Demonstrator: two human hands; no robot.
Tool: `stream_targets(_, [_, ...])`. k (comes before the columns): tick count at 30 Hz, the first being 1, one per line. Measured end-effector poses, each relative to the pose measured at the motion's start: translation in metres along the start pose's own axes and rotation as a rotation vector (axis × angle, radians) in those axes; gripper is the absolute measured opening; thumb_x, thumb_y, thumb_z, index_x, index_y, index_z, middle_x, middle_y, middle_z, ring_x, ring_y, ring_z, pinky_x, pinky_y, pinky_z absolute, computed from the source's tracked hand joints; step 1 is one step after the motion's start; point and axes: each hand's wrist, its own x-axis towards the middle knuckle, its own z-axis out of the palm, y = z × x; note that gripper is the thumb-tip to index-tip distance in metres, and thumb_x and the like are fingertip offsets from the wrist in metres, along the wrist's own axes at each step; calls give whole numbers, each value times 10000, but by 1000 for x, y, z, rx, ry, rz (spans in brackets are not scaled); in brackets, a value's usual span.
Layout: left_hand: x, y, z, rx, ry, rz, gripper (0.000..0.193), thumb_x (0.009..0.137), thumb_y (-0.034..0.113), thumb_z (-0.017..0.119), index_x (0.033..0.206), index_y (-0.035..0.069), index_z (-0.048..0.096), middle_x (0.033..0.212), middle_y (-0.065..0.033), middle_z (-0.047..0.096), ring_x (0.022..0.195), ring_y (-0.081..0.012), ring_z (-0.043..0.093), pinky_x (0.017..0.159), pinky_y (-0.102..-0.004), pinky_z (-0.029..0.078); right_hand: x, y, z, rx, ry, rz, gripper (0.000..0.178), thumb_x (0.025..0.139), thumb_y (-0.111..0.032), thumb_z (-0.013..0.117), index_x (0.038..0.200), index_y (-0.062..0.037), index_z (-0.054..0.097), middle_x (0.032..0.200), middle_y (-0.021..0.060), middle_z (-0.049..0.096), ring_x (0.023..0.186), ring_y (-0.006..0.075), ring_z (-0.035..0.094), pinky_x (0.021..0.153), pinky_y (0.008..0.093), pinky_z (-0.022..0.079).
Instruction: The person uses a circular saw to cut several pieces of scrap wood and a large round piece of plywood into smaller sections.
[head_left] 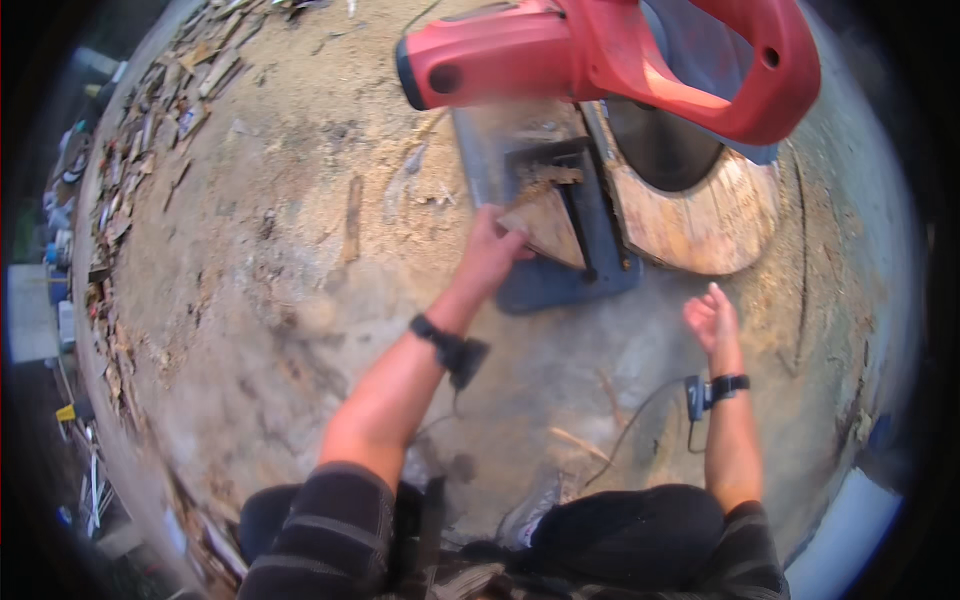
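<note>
My left hand (497, 252) pinches the near left corner of a triangular piece of wood (549, 226), which lies on the dark base (565, 290) of a red miter saw (610, 60). Right of the base is a wooden board (700, 225) with a rounded near edge. The saw's round blade (665, 145) stands over the far part of that board. Just nearer than the board, and apart from it, my right hand (713, 320) hovers with its fingers loosely bent and nothing visible in them.
Sawdust (300, 130) and wood scraps (190, 90) litter the ground, thickest along the left edge. A narrow strip of wood (353, 218) lies left of the saw. Near my legs are thin sticks (580, 443). A white cylindrical object (848, 535) stands at the lower right.
</note>
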Motion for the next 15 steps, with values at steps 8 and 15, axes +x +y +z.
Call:
stream_targets(8, [-4,135,-123,560,108,57,288,785,153,611,981,-4,470,811,-64,538,679,-151,563,597,-256,498,52,12,1,343,-130,-114,693,766,-357,671,1244,31,354,1227,211,379,1133,332,419,949,454,388])
stream_targets(15, [-20,250,-275,-78,843,424,523,821,388,597,1129,36,363,993,-112,393,893,-215,411,802,-421,418,71,10,18,527,-195,-226,541,822,-292,609,1230,1,407,1260,157,423,1137,307,435,927,489,398])
